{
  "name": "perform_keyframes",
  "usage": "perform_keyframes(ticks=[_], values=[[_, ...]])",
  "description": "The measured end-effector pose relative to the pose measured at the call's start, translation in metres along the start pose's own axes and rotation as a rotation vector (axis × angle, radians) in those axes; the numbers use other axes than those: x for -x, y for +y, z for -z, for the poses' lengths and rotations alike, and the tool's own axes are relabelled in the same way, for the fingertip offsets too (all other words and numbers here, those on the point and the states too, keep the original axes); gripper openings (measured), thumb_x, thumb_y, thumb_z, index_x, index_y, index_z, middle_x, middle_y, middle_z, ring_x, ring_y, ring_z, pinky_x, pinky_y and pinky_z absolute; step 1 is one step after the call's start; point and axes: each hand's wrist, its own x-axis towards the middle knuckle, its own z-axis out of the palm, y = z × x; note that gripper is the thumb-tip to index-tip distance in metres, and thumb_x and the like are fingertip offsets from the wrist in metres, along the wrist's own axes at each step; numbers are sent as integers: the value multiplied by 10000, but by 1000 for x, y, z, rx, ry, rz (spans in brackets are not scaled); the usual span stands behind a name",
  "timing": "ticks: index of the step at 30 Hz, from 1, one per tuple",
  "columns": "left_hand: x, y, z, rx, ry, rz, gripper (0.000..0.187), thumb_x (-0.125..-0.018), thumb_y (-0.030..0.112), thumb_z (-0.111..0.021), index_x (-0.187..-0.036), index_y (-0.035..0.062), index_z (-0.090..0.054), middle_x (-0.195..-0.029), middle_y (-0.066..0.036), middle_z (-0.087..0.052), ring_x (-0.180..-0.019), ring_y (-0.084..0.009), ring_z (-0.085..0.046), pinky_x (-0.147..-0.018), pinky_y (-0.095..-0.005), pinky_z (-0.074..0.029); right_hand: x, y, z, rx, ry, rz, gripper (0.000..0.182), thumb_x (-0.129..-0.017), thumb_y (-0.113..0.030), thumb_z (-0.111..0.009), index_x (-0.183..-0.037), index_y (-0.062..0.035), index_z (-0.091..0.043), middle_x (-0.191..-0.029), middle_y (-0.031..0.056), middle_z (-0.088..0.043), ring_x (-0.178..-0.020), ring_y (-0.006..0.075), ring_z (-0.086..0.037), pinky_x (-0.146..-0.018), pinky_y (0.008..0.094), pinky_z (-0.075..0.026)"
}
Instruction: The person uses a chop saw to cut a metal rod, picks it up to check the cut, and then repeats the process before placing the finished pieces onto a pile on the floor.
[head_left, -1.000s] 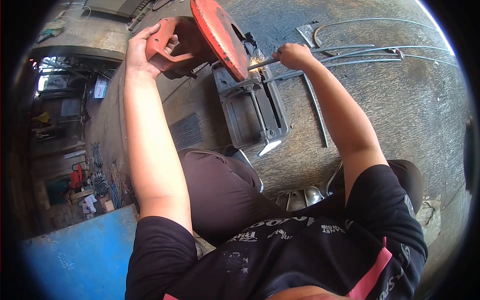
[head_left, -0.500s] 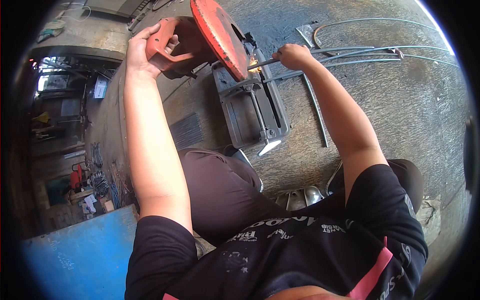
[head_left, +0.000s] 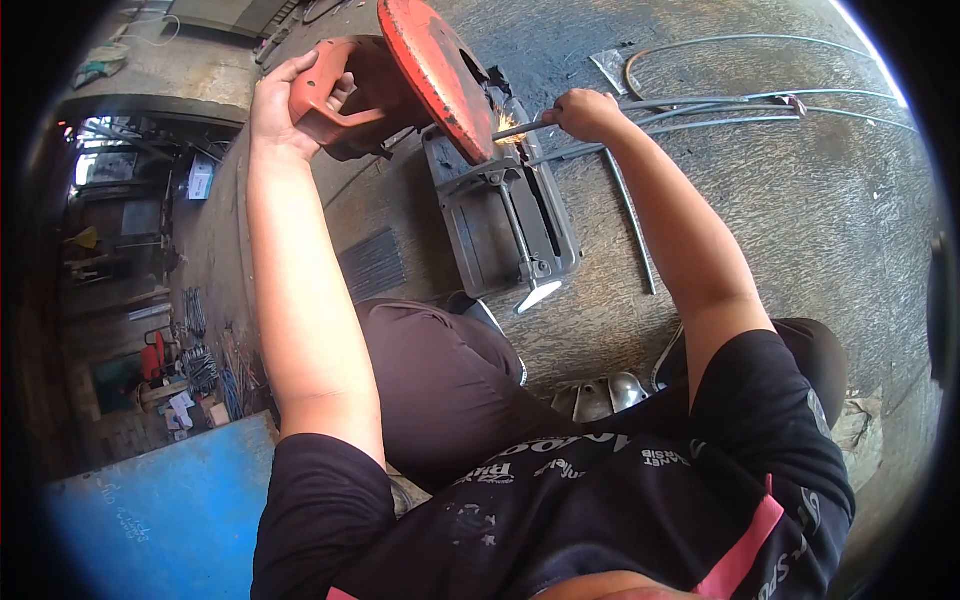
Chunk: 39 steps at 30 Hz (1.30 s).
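My left hand [head_left: 283,105] is wrapped around the red D-shaped handle [head_left: 318,95] of a chop saw. The saw's round red guard [head_left: 440,75] tilts over its grey base [head_left: 485,230], which stands on the floor. In my right hand [head_left: 588,115] a grey metal rod [head_left: 522,131] is gripped, its end reaching under the guard. Orange sparks [head_left: 508,126] fly where the rod meets the saw; the guard hides most of the blade. A clamp screw [head_left: 515,225] with a pale handle [head_left: 538,296] runs along the base.
Long rods [head_left: 720,101], some bent, lie on the floor to the right. A shorter rod [head_left: 630,220] rests beside the base. Cut dark rods [head_left: 374,265] lie side by side left of it. A blue panel [head_left: 170,510] stands at lower left.
The sparks have grown slightly larger. My left hand and the saw handle have shifted very slightly; my right hand stays almost in place.
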Motion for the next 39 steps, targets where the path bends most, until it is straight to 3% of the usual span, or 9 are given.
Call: perform_keyframes(ticks=[6, 8, 11, 14, 20, 28, 32, 39], values=[[8, 0, -10, -2, 24, 12, 357, -918, 114, -515, -1202, -97, -467, -1147, -226, -561, -923, -293, -596, -812, -360, -556, 1, 0, -1, 11, 13, 13, 395, -900, -475, -558, -1005, -130, -720, -1038, 125, -689, -1046, 308, -625, -983, 537, -357], [5, -1, -7, -16, 4, 19, 337, -899, 176, -509, -1163, -32, -528, -1049, -172, -612, -816, -231, -611, -747, -386, -562, 2, 0, 0, 7, 20, 8, 396, -898, -475, -562, -997, -125, -720, -1029, 129, -691, -1037, 309, -628, -979, 536, -359], [4, 1, -3, -15, -37, 37, 356, -921, 131, -488, -1199, -91, -491, -1125, -215, -577, -877, -273, -598, -811, -356, -556, 3, -2, 1, -8, 27, 13, 400, -897, -470, -566, -992, -113, -719, -1017, 135, -692, -1024, 311, -633, -964, 530, -366], [6, -1, -7, -49, 15, 14, 342, -902, 180, -505, -1167, -36, -524, -1077, -178, -607, -824, -234, -610, -757, -392, -561, 2, -1, 0, 19, 38, 14, 394, -900, -457, -568, -982, -102, -719, -1012, 130, -694, -1017, 309, -635, -947, 522, -373], [7, 0, -9, -32, -5, 29, 346, -903, 178, -506, -1172, -40, -517, -1079, -179, -606, -827, -236, -610, -764, -382, -560, 4, -3, 2, 34, 56, 30, 382, -905, -439, -571, -968, -93, -720, -1007, 120, -697, -1007, 303, -640, -933, 512, -377], [1, -1, -3, -38, -7, 14, 342, -904, 173, -508, -1164, -49, -518, -1060, -183, -608, -829, -237, -613, -765, -368, -557, 5, -3, 3, 46, 12, 22, 332, -923, -413, -530, -1059, -171, -712, -1084, 97, -686, -1071, 287, -624, -962, 520, -377], [2, 1, -2, 19, -32, 27, 331, -917, 123, -519, -1176, -84, -511, -1118, -205, -584, -871, -280, -602, -780, -358, -563, 2, -2, 2, 22, -7, 0, 363, -921, -435, -514, -1076, -167, -704, -1113, 97, -677, -1092, 284, -617, -968, 525, -379], [6, -1, -6, -46, -10, 13, 374, -904, 183, -503, -1196, -51, -511, -1081, -170, -605, -833, -247, -610, -775, -390, -558, 1, -2, 3, 26, -38, -1, 412, -929, -459, -490, -1087, -141, -699, -1119, 94, -676, -1103, 283, -609, -956, 476, -396]])
